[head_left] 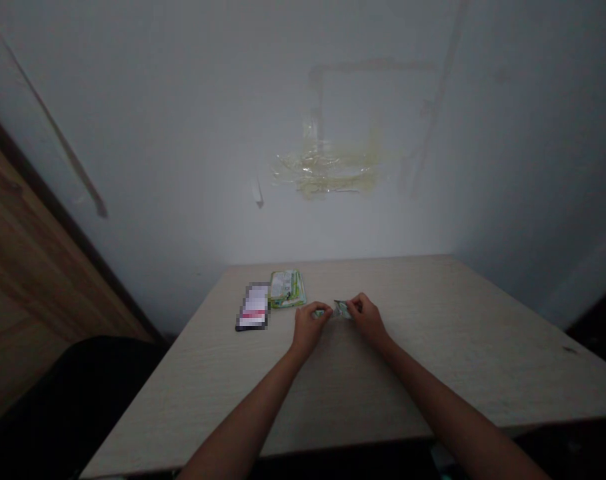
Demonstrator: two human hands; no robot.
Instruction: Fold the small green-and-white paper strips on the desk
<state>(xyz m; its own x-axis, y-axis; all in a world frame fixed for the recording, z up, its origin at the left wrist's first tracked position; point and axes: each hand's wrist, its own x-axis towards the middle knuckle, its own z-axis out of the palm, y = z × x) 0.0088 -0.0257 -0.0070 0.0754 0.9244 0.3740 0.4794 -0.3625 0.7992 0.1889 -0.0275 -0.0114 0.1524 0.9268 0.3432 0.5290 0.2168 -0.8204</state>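
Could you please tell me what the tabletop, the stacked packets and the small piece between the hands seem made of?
Tabletop: matt wood or laminate, from its faint grain.
Packets: perhaps glossy printed film, from bright print and uneven edges.
Small piece: perhaps thin film, from its pale patches; too small for certainty.

Head view, forward-down over table [473, 327]

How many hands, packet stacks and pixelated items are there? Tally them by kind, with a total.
Left hand plus right hand: 2 hands
Packet stack: 1
Pixelated flat item: 1
Total: 4
Uncounted: greenish wrapping in the hands; one piece or two, I cannot tell.
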